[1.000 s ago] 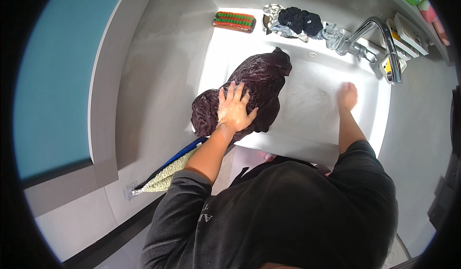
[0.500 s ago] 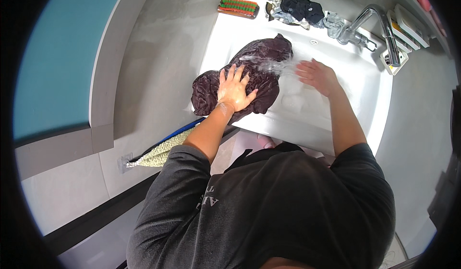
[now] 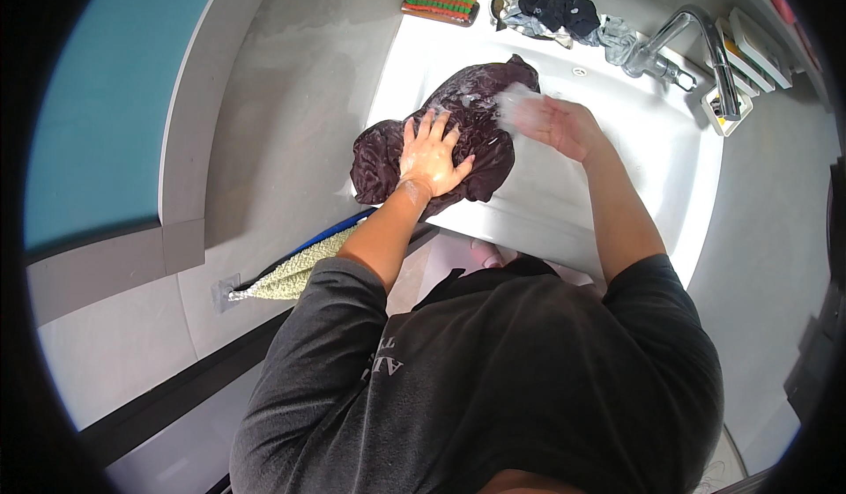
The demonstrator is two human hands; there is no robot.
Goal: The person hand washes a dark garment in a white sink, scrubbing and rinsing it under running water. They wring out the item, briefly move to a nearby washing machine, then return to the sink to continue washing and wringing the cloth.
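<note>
A dark maroon garment (image 3: pixel 480 163), wet and bunched up, lies over the left part of a white sink (image 3: pixel 599 199), with foam on its upper folds. My left hand (image 3: pixel 429 159) presses flat on it, fingers spread, with suds on the skin. Just right of the cloth, my right hand (image 3: pixel 564 130) is in the air above the basin, its fingers stretched toward the garment and partly blurred. A splash of water (image 3: pixel 515 109) surrounds those fingertips, and I see nothing else in that hand.
A brush (image 3: pixel 440 6) with red and green bristles rests on the sink's back left corner. Small crumpled cloths (image 3: pixel 560 12) lie along the back ledge beside a chrome faucet (image 3: pixel 683 31). A soap dish (image 3: pixel 728 110) sits at the right. A pale green towel (image 3: pixel 295 274) hangs at the left.
My right hand has moved left, closer to the garment, and the water splash now sits around its fingertips. My left hand stays spread on the cloth.
</note>
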